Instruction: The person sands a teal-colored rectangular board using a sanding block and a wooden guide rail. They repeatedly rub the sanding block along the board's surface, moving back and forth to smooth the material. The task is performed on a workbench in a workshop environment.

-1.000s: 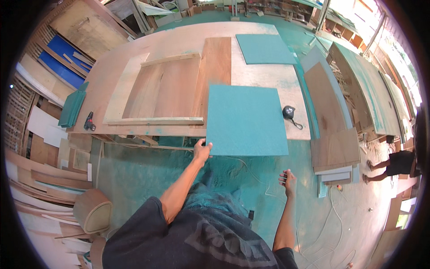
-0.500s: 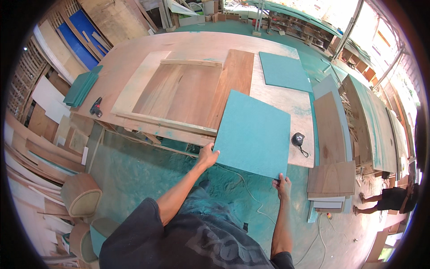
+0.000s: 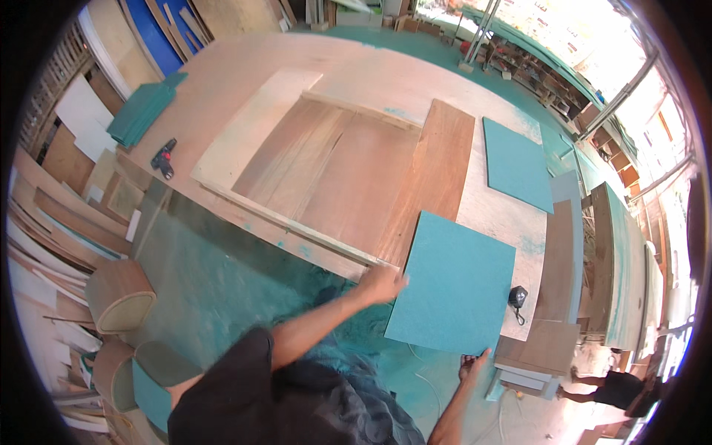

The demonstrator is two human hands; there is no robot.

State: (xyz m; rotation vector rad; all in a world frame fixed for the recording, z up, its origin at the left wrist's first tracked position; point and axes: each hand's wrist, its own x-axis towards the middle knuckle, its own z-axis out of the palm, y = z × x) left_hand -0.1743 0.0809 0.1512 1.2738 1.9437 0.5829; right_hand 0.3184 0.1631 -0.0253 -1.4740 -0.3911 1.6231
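Tape measure point(image 3: 518, 297) flanks teal panel point(image 3: 456, 285); right fingers point(image 3: 468, 363) grip its edge; left fingers point(image 3: 400, 283), blurred, cannot tell.

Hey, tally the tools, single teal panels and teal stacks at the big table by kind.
Drill: 1
Tape measure: 1
Single teal panels: 2, near one and far one
Teal stack: 1, layers unclear
Total: 5, stack counted once

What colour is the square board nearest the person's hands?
The flat square board is teal, clearest in the head view.
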